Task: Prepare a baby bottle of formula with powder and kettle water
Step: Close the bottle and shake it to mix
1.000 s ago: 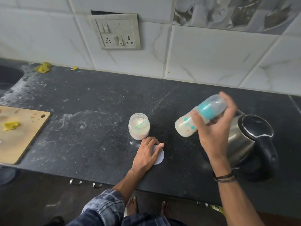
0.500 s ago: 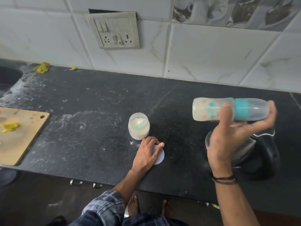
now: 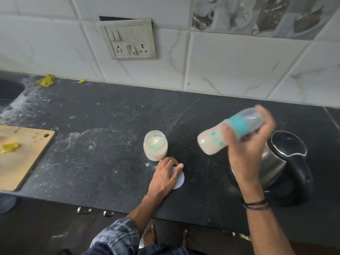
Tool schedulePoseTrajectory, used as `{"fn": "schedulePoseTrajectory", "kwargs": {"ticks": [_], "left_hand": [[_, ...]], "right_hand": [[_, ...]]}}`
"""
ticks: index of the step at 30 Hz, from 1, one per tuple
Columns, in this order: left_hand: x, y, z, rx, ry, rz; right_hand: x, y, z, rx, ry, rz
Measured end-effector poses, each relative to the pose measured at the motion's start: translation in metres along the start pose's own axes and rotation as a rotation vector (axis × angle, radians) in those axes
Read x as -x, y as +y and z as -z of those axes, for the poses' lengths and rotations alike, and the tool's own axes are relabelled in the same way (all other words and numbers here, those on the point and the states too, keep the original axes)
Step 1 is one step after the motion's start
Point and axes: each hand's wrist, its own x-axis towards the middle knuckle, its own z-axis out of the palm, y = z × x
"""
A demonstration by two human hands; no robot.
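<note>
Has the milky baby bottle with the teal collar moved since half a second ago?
Yes. The baby bottle in the right hand swung from level down to base-low, tilting leftward toward the open powder jar, above the steel kettle.

**A home kitchen counter**

A domestic kitchen is shown. A dark stone countertop (image 3: 103,126) is backed by white marbled wall tiles (image 3: 239,67), with a switch-and-socket plate (image 3: 129,39) set into them. A sink (image 3: 9,91) is seen at the far left, a wooden chopping board (image 3: 24,155) nearer on the left, and an electric kettle (image 3: 287,162) at the right.
</note>
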Motion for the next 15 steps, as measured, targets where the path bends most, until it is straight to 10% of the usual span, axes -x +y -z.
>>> {"fn": "schedulePoseTrajectory", "kwargs": {"ticks": [3,8,13,15], "left_hand": [[-0.001,0.001,0.001,-0.003,0.001,0.009],[0.000,0.000,0.002,-0.012,0.004,-0.005],[0.000,0.001,0.002,-0.006,0.010,-0.005],[0.001,0.000,0.002,-0.012,0.013,-0.014]], "right_hand": [[-0.002,-0.005,-0.006,-0.209,0.279,-0.052],[0.002,-0.001,-0.007,0.020,-0.095,-0.049],[-0.002,-0.013,-0.012,-0.228,0.433,0.026],[-0.002,-0.009,-0.011,-0.144,0.285,-0.004]]}}
